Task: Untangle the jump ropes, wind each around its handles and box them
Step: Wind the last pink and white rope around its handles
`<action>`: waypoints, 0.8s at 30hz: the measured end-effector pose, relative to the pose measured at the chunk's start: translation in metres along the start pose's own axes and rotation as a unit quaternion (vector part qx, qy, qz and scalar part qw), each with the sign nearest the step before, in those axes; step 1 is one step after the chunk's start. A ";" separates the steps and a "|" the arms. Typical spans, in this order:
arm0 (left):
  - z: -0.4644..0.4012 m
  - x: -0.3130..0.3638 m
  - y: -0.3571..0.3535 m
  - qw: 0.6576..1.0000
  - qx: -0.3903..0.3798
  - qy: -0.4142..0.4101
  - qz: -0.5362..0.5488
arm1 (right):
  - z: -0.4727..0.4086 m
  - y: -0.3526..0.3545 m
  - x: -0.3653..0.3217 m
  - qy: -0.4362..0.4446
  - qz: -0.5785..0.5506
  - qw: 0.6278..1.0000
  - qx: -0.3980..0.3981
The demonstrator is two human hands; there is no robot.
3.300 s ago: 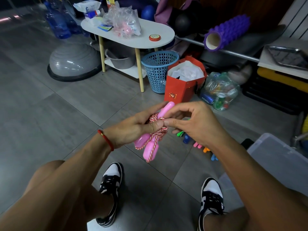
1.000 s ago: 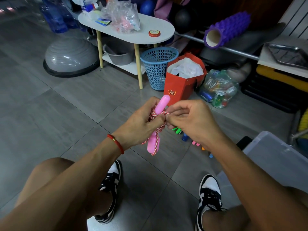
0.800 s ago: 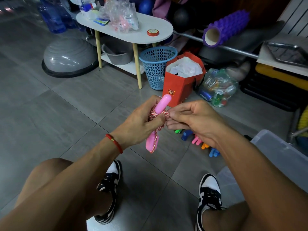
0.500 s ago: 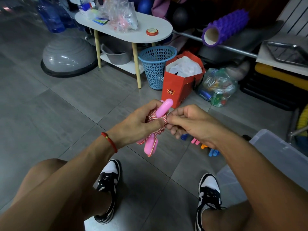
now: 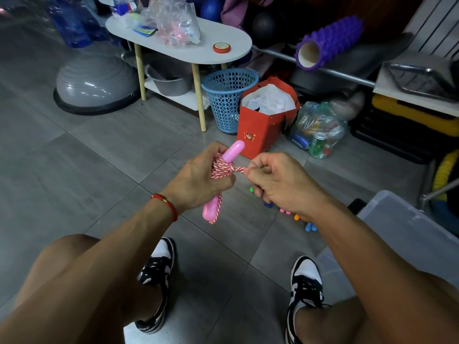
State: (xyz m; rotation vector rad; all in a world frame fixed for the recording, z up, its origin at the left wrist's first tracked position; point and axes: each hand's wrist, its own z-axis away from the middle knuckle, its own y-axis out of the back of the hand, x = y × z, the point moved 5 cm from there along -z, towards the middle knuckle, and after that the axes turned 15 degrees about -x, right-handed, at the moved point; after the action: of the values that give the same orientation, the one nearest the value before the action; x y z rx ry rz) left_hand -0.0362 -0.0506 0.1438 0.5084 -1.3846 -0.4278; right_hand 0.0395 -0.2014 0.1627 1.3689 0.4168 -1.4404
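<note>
Finishing the pink jump rope [image 5: 224, 170]: its cord is wound round the paired handles, while other ropes [image 5: 295, 214] lie on the floor beyond, unboxed beside the clear box [image 5: 407, 224]. Left hand [image 5: 198, 178] clamps the bundle upright; right hand [image 5: 278, 181] pinches the cord's end, pulling rightward.

**Open tiles on the left, clutter behind and to the right**

Bare floor [image 5: 82, 170] is seen left of the hands and between the shoes [image 5: 156, 281]. Passage ahead is blocked by a basket [image 5: 227, 100] and red bag [image 5: 263, 130]. On the right, a bin [image 5: 409, 227] and coloured handles [image 5: 298, 217] occupy the floor.
</note>
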 end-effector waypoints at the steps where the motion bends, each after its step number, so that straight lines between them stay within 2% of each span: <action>1: -0.002 0.000 -0.001 1.000 0.007 0.006 0.002 | 0.000 0.000 0.000 0.004 0.010 1.000 -0.002; 6: -0.006 0.004 -0.010 0.999 0.001 -0.019 -0.039 | 0.009 0.001 0.005 0.015 -0.018 0.999 -0.033; 8: -0.005 0.008 -0.009 0.998 -0.009 -0.029 -0.060 | 0.015 0.011 0.012 0.014 -0.032 0.999 -0.020; 11: -0.005 0.012 -0.019 0.995 -0.066 -0.016 -0.071 | 0.020 0.023 0.032 -0.001 0.034 0.999 0.026; 16: -0.013 0.007 -0.046 0.975 -0.089 0.007 -0.205 | 0.032 0.028 0.059 0.009 0.189 0.980 0.066; 18: -0.013 0.005 -0.060 0.959 -0.124 0.010 -0.255 | 0.038 0.024 0.062 0.039 0.251 0.966 0.039; 20: -0.013 0.004 -0.075 0.950 -0.158 0.024 -0.269 | 0.040 0.008 0.067 0.063 0.299 0.952 -0.033; 22: -0.017 0.003 -0.088 0.940 -0.204 0.037 -0.272 | 0.040 -0.006 0.082 0.046 0.300 0.948 -0.094; 24: -0.024 0.001 -0.096 0.927 -0.243 0.050 -0.281 | 0.038 -0.011 0.096 0.014 0.286 0.952 -0.109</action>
State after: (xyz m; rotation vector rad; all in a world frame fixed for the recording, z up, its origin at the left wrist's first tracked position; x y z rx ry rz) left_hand -0.0110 -0.1281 0.0871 0.4994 -0.9636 -1.1639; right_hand 0.0313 -0.2704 0.0851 1.2012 0.1651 -0.8705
